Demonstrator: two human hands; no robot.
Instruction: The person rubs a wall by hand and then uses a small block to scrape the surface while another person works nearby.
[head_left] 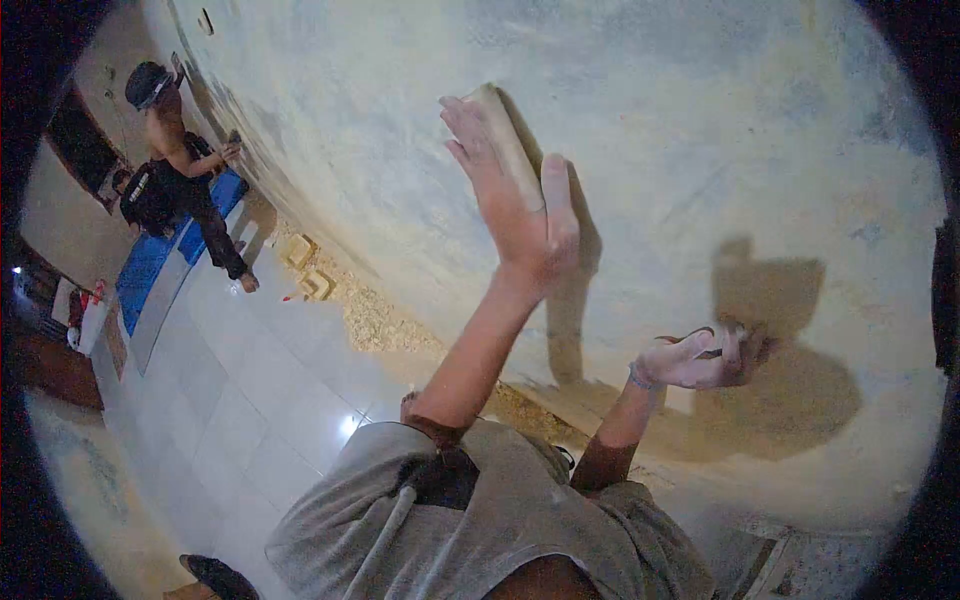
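My left hand point(515, 220) is raised against the mottled wall point(640, 120), its back towards me. A long pale block point(512, 150) lies between this hand and the wall, with the fingers along one side and the thumb apart on the other. Lower and to the right, my right hand point(700, 358) is close to the wall with curled fingers. Whatever it holds is hard to make out, and its shadow falls on the wall beside it.
At the upper left, another person point(170, 135) reaches to the same wall beside a blue sheet point(145, 270). Yellowish pieces point(308, 268) and crumbs point(385, 325) lie along the wall's foot on the tiled floor point(230, 370). A dark rounded item point(218, 578) shows at the bottom left.
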